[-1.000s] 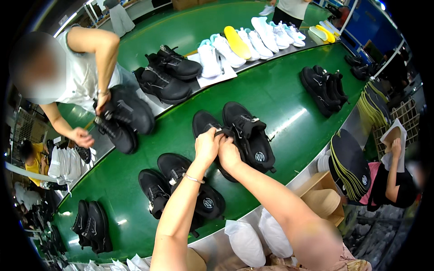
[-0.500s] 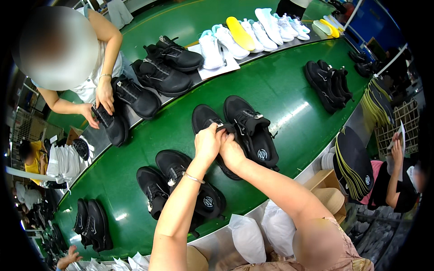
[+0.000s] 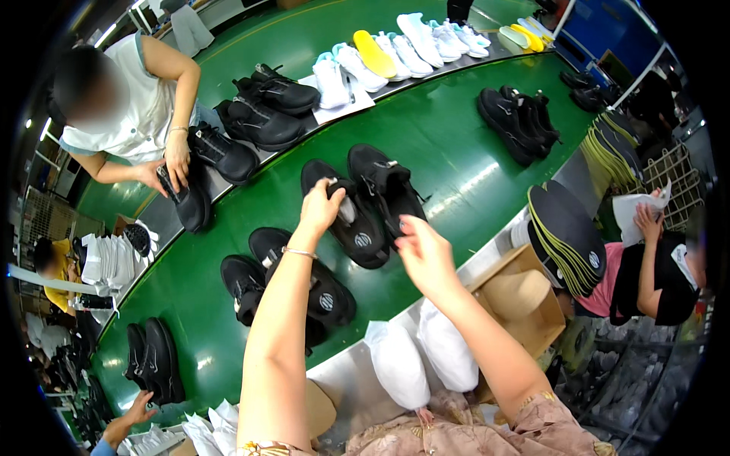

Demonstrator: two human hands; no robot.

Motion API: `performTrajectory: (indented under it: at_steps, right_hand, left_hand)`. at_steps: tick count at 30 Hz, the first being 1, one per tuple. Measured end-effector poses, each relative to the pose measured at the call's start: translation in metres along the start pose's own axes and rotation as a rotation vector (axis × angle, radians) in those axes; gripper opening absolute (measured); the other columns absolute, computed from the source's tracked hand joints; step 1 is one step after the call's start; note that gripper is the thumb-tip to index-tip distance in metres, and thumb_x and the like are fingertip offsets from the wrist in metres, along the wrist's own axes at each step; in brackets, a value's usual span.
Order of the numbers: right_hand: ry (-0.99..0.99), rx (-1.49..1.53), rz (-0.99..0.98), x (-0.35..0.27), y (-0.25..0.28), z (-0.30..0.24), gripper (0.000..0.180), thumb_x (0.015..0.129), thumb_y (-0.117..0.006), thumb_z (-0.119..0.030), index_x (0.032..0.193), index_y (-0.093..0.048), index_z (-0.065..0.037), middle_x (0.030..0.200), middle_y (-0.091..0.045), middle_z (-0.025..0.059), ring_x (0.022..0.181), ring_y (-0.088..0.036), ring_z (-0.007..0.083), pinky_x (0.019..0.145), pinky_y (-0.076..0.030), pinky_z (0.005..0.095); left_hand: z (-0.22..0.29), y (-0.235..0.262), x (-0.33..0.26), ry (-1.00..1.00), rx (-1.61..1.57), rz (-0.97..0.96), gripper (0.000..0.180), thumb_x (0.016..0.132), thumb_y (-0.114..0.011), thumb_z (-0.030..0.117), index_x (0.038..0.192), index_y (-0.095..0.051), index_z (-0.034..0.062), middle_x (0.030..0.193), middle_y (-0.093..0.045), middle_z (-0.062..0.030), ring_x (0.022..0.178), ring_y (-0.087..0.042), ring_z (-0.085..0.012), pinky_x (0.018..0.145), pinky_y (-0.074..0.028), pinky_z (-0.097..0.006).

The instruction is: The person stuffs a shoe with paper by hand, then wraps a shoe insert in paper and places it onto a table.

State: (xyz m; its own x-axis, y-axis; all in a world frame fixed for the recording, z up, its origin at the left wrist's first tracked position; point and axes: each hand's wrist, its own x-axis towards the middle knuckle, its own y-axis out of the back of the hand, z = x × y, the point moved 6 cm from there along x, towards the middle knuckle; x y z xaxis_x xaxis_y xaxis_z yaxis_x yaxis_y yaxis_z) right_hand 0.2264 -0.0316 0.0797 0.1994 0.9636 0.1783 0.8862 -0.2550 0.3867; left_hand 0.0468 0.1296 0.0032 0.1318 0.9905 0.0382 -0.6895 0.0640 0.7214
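A pair of black lace-up shoes stands on the green belt in front of me. My left hand (image 3: 321, 209) is closed on the tongue and collar of the left shoe (image 3: 363, 242), with a whitish patch, perhaps a label, beside its fingers. That shoe's opening now shows an insole with a round pale mark. My right hand (image 3: 426, 257) is at the heel of the right shoe (image 3: 372, 163), its fingers loosely curled and apart, holding nothing I can see. Another black pair (image 3: 334, 292) lies nearer, partly behind my left forearm.
Across the belt, a person handles a black shoe (image 3: 190, 204); more black shoes (image 3: 262, 121) and white shoes (image 3: 353, 68) line that edge. Stacked insoles (image 3: 566, 235), a cardboard box (image 3: 544, 319) and white-wrapped forms (image 3: 397, 365) sit on my side. Another hand (image 3: 139, 410) touches a pair at lower left.
My hands were together at the left shoe's tongue; now they are apart. The right has moved right, to the other shoe's heel. The left shoe's insole has come into view.
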Motion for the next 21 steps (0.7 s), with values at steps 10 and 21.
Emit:
performTrajectory:
  at_steps: [10, 21]
  right_hand:
    - [-0.055, -0.223, 0.128, -0.257, 0.137, -0.001, 0.013, 0.076, -0.060, 0.003, 0.089, -0.056, 0.002, 0.081, -0.057, 0.0132, 0.065, -0.058, 0.0238, 0.055, -0.047, 0.0292]
    - [-0.353, -0.332, 0.044, -0.308, 0.087, 0.101, 0.086, 0.064, -0.076, -0.032, 0.131, -0.031, -0.001, 0.121, -0.041, 0.0231, 0.110, -0.043, 0.0399, 0.093, -0.036, 0.0436]
  left_hand:
    - [0.152, -0.004, -0.191, -0.213, -0.335, 0.222, 0.018, 0.086, -0.055, 0.007, 0.102, -0.053, 0.0005, 0.093, -0.060, -0.0119, 0.083, -0.058, -0.0188, 0.076, -0.046, -0.028]
    - [0.077, -0.168, -0.353, 0.681, -0.614, -0.382, 0.052, 0.082, -0.061, 0.028, 0.103, -0.044, -0.0165, 0.084, -0.057, -0.0209, 0.063, -0.055, -0.0234, 0.051, -0.044, -0.034]
